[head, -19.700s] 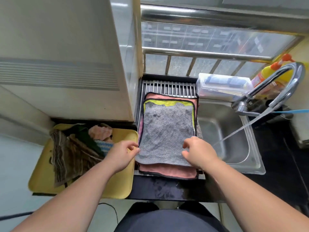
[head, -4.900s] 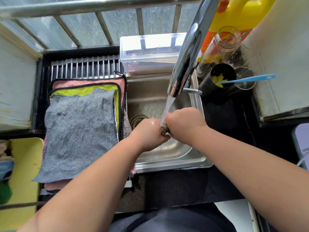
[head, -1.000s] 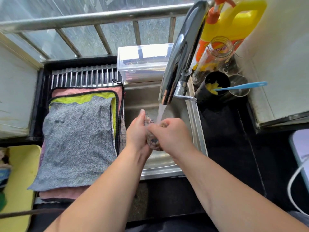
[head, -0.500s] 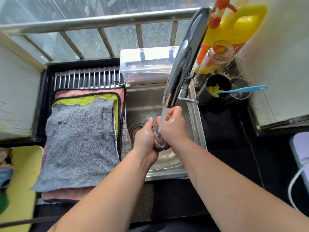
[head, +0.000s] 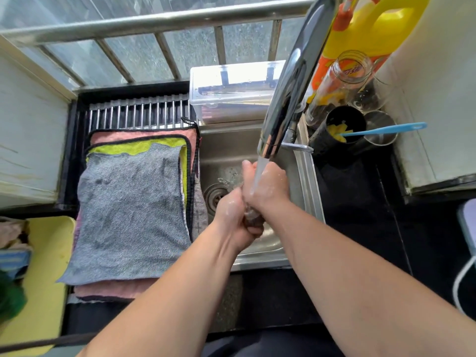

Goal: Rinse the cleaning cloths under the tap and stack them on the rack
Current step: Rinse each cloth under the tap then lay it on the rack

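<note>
Bright daylight comes in through the window [head: 134, 57] at the top. The shiny tap [head: 291, 94] and the clear plastic box [head: 231, 76] glare white. The black counter [head: 360, 215] looks dark. The picture bends at the edges, and the bottom left corner is blurry.

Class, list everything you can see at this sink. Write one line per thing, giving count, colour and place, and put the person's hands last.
grey cloth: 1, grey, top of the stack on the rack
yellow-green cloth: 1, black-edged, under the grey cloth
pink cloth: 1, black-edged, under the yellow-green cloth
rack: 1, metal bars, left of the sink
sink: 1, steel, centre
tap: 1, chrome, running over the sink
plastic box: 1, clear, behind the sink
bottle: 1, yellow, back right
glass jar: 1, clear, beside the bottle
black cup: 1, right of the sink, holding a blue-handled tool
tray: 1, yellow, far left, bearing more cloths
wadded cloth: 1, brownish, between both hands
left hand: 1, grips the wadded cloth
right hand: 1, grips the wadded cloth, under the stream
</note>
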